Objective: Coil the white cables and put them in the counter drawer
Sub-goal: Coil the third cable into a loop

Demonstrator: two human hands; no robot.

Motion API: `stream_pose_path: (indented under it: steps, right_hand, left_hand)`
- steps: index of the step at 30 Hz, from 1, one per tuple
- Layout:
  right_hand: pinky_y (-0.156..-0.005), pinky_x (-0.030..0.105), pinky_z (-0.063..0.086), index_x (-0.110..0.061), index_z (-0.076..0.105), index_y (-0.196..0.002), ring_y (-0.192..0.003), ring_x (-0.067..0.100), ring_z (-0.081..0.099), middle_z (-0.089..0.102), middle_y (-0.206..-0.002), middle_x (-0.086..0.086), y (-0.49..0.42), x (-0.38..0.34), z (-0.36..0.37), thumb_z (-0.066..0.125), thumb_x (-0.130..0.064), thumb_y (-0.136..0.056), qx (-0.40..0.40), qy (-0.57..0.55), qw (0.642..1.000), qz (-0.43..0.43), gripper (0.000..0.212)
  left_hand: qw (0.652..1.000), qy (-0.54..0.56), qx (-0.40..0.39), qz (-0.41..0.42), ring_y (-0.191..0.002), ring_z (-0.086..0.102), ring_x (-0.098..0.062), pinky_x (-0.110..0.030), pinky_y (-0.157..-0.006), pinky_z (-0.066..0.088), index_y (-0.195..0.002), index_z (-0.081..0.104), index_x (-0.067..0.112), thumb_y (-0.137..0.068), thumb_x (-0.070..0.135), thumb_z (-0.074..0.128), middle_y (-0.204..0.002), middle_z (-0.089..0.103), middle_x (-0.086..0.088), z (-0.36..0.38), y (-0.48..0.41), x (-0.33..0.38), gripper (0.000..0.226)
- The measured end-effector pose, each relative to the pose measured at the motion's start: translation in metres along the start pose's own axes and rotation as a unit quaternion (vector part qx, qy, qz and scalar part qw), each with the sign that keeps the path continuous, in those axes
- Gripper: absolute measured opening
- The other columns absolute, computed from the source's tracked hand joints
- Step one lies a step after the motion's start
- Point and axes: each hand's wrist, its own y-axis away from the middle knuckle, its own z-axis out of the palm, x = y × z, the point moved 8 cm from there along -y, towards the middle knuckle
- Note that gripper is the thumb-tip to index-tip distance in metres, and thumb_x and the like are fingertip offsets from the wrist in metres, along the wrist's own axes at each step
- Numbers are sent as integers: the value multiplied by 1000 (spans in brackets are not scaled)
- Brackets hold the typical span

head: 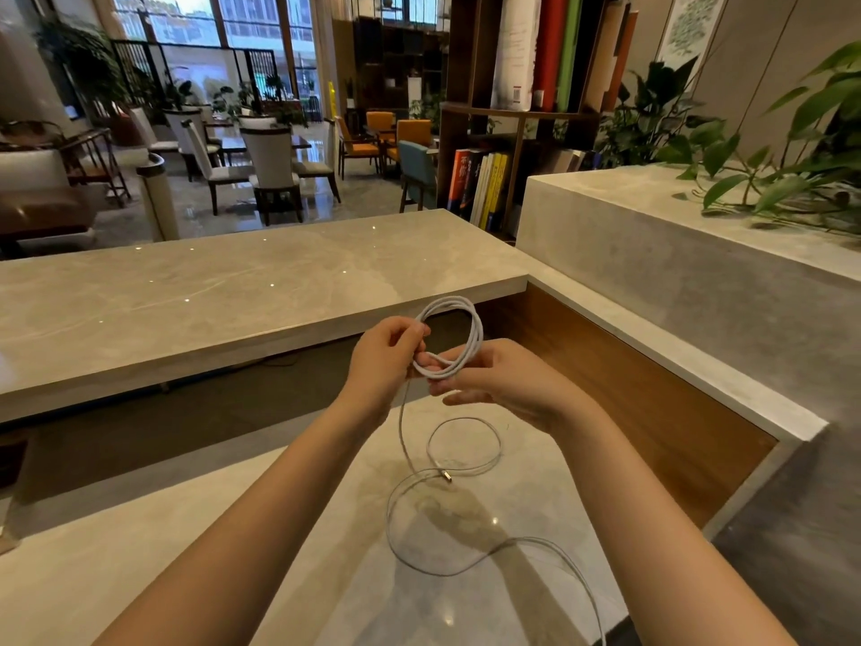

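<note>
A white cable coil [470,328] of several loops is held up above the lower marble counter [209,552]. My left hand [384,361] pinches the loops at their left side. My right hand [503,380] grips the bottom of the coil from the right. The cable's loose tail [405,515] hangs down from my hands and lies in wide curves on the counter, running off the bottom edge of the view. A metal-tipped plug [446,476] rests on the counter beside a smaller loop [466,442]. No drawer is visible.
A raised marble ledge [233,291] runs across in front of me, with a wooden panel [629,398] on the right. A grey stone planter [699,272] with green plants stands at right. Bookshelves and chairs fill the room beyond.
</note>
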Motion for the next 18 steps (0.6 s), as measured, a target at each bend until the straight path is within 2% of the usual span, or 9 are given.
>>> stream_pose_path:
  steps: [2,5,7,9,11,13,15,16,18]
  right_hand:
    - [-80,24,55,-15,68,-107,-101,12,65,69,-108,1,3,2,3,62,-19,-87,-20,12,1000,12,21]
    - [-83,27,52,-17,71,-97,-100,13,62,70,-100,-1,3,4,-8,58,-27,-89,62,-10,998,10,18]
    - [-86,31,47,-16,71,-90,-101,18,60,70,-97,3,3,9,-17,58,-22,-90,124,-34,992,9,15]
    - [-85,28,46,-12,72,-95,-101,20,59,70,-101,7,3,13,-21,57,-19,-90,141,-48,989,3,17]
    - [-83,26,45,-7,71,-102,-100,19,60,70,-103,9,4,13,-23,55,-15,-90,145,-68,987,-13,21]
    - [-84,28,43,-7,73,-94,-96,17,60,71,-95,7,5,13,-21,56,-12,-88,127,-108,986,-25,19]
    - [-86,33,41,-12,74,-77,-90,17,58,69,-84,4,4,17,-17,57,-13,-84,95,-165,982,-16,18]
    - [-87,35,40,-13,73,-70,-88,18,56,67,-80,3,3,23,-16,56,-15,-85,89,-202,975,-3,22]
    - [-85,37,39,-11,62,-65,-82,18,52,61,-72,4,1,44,-17,49,-20,-91,114,-291,949,40,30]
  left_hand:
    - [996,-65,35,49,-59,58,-11,-25,-61,50,-95,63,9,-95,20,49,-69,59,-3,-2,1,5,17]
    - [986,-122,56,100,-60,62,-13,-29,-63,52,-92,63,8,-95,22,50,-65,61,-2,1,2,13,19]
    - [984,-137,58,97,-65,66,-18,-34,-66,56,-91,62,9,-95,22,49,-68,63,-3,4,0,14,19]
    - [985,-140,56,78,-70,67,-21,-37,-69,57,-90,61,12,-96,22,47,-73,65,-5,6,-4,10,19]
    - [988,-136,45,62,-70,67,-20,-34,-68,57,-91,60,13,-96,22,46,-76,66,-6,10,-6,5,18]
    - [991,-119,38,38,-68,63,-15,-23,-63,54,-91,62,12,-97,20,45,-78,64,-6,12,-6,1,19]
    - [998,-53,20,-14,-67,61,-11,-15,-58,50,-92,65,10,-96,17,46,-76,64,-4,15,-4,-3,21]
    - [998,26,4,-60,-69,62,-12,-15,-59,52,-92,66,8,-95,15,47,-76,66,-4,18,-3,-8,21]
    - [953,247,-31,-176,-74,65,-18,-25,-66,57,-92,65,3,-94,9,49,-77,67,-9,33,4,-17,18]
